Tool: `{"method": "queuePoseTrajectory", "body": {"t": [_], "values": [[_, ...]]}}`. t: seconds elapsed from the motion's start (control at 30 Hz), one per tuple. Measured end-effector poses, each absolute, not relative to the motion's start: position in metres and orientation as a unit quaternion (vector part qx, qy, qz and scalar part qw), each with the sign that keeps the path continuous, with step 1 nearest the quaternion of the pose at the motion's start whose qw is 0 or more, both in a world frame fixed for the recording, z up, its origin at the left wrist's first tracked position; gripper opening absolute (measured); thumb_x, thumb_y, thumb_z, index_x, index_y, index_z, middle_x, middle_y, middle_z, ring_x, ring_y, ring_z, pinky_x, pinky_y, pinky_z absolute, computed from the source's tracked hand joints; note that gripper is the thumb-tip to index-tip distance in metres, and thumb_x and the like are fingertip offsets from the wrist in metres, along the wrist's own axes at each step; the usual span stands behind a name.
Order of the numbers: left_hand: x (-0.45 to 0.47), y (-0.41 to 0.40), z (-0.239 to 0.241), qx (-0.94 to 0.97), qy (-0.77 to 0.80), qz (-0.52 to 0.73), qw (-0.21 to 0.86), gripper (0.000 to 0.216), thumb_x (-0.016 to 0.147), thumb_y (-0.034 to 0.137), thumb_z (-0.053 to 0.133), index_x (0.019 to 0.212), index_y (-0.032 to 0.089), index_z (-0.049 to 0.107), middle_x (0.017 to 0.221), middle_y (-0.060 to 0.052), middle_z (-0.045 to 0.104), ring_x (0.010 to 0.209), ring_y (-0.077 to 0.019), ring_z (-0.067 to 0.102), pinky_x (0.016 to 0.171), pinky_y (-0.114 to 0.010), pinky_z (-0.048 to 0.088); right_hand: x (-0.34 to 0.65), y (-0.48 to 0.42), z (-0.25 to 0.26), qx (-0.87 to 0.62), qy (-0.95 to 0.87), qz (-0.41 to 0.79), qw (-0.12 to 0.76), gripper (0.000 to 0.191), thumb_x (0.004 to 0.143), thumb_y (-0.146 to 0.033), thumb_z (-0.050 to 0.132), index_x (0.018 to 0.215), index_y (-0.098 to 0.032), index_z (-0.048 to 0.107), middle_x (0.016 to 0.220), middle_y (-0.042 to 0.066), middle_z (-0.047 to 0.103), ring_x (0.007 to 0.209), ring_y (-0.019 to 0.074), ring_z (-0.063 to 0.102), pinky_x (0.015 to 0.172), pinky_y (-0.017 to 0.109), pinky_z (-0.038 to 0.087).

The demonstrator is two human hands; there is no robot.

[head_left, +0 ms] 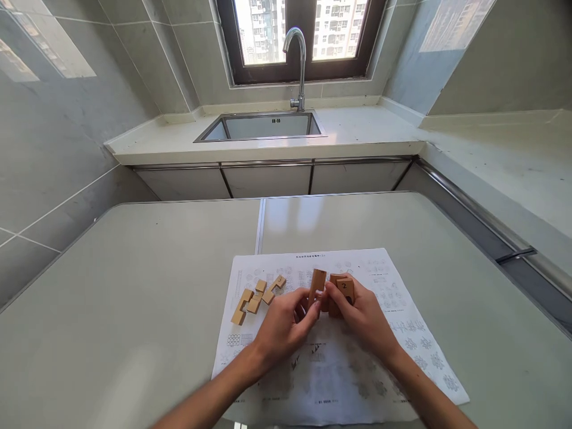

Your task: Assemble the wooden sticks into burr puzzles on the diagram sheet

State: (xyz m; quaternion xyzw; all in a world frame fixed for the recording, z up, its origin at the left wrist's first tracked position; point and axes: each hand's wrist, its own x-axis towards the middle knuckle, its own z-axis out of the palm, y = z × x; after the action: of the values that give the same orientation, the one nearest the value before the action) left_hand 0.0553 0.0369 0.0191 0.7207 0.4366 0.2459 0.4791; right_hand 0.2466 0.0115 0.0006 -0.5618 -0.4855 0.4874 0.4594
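In my left hand (290, 316), pinched between thumb and fingers, is a wooden puzzle piece (317, 281) held upright. My right hand (364, 313) grips wooden puzzle blocks (345, 288) close together, the front one marked with a 2. The two hands are side by side above a printed sheet (357, 381) of diagrams. Left of my left hand, several notched wooden pieces lie on the paper: one long piece (239, 316), one in the middle (254, 302) and one nearer the hand (269, 295). My fingers hide parts of the held blocks.
The paper lies on a pale table (134, 286) with a seam across its far half. Beyond the table are a counter (357, 128), a sink (268, 139) and a tap (302, 71) below a window. Another counter (513, 155) runs along the right.
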Motion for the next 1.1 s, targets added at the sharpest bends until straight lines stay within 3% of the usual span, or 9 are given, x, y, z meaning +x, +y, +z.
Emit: {"method": "queuePoseTrajectory", "body": {"t": [0.23,0.53,0.67,0.77,0.9,1.0,1.1], "values": [[0.051,0.040,0.011,0.694,0.472,0.287,0.462,0.035,0.103,0.047,0.055,0.084,0.017,0.060,0.067,0.003,0.051,0.060,-0.0122,0.045,0.057,-0.025,0.035,0.244,0.013,-0.006,-0.545,-0.452,0.534,0.462,0.054,0.099,-0.062,0.063,0.138,-0.026,0.051,0.122,0.012,0.077,0.092,0.0288,0.080,0.089,0.046,0.065],[0.043,0.046,0.013,0.689,0.474,0.316,0.447,0.035,0.105,0.046,0.052,0.083,0.019,0.058,0.074,0.000,0.059,0.066,-0.0149,0.052,0.063,-0.027,0.040,0.244,0.013,-0.017,-0.595,-0.512,0.451,0.425,0.051,0.104,-0.057,0.053,0.144,-0.026,0.060,0.120,0.010,0.080,0.108,0.0305,0.076,0.100,0.048,0.059],[0.038,0.047,0.012,0.669,0.449,0.314,0.502,0.038,0.108,0.047,0.046,0.085,0.019,0.057,0.073,0.000,0.062,0.064,-0.0148,0.059,0.067,-0.029,0.045,0.242,0.013,-0.020,-0.591,-0.524,0.430,0.439,0.045,0.106,-0.054,0.051,0.140,-0.027,0.063,0.130,0.009,0.076,0.118,0.0289,0.073,0.108,0.046,0.055],[0.037,0.046,0.011,0.641,0.421,0.321,0.556,0.038,0.110,0.049,0.041,0.091,0.019,0.055,0.079,-0.001,0.064,0.059,-0.0126,0.059,0.065,-0.028,0.047,0.241,0.014,-0.018,-0.578,-0.509,0.439,0.462,0.043,0.106,-0.053,0.051,0.138,-0.026,0.062,0.132,0.010,0.074,0.115,0.0273,0.074,0.106,0.045,0.057],[0.034,0.045,0.009,0.636,0.413,0.312,0.572,0.039,0.109,0.053,0.042,0.095,0.019,0.056,0.067,0.004,0.052,0.054,-0.0115,0.044,0.057,-0.026,0.039,0.240,0.013,-0.011,-0.599,-0.461,0.425,0.499,0.044,0.106,-0.055,0.054,0.139,-0.026,0.061,0.135,0.010,0.072,0.114,0.0261,0.072,0.104,0.044,0.056],[0.032,0.043,0.009,0.639,0.392,0.288,0.596,0.042,0.108,0.055,0.044,0.099,0.017,0.059,0.067,0.005,0.044,0.056,-0.0113,0.037,0.054,-0.025,0.033,0.241,0.013,-0.005,-0.615,-0.399,0.410,0.542,0.047,0.106,-0.057,0.054,0.144,-0.029,0.058,0.127,0.008,0.074,0.099,0.0224,0.072,0.083,0.035,0.059],[0.032,0.040,0.011,0.621,0.365,0.270,0.639,0.044,0.107,0.057,0.045,0.101,0.017,0.060,0.069,0.005,0.041,0.056,-0.0106,0.035,0.052,-0.024,0.030,0.244,0.015,-0.002,-0.596,-0.333,0.454,0.573,0.053,0.104,-0.061,0.054,0.148,-0.030,0.054,0.110,0.006,0.076,0.068,0.0162,0.062,0.058,0.028,0.052]]}}
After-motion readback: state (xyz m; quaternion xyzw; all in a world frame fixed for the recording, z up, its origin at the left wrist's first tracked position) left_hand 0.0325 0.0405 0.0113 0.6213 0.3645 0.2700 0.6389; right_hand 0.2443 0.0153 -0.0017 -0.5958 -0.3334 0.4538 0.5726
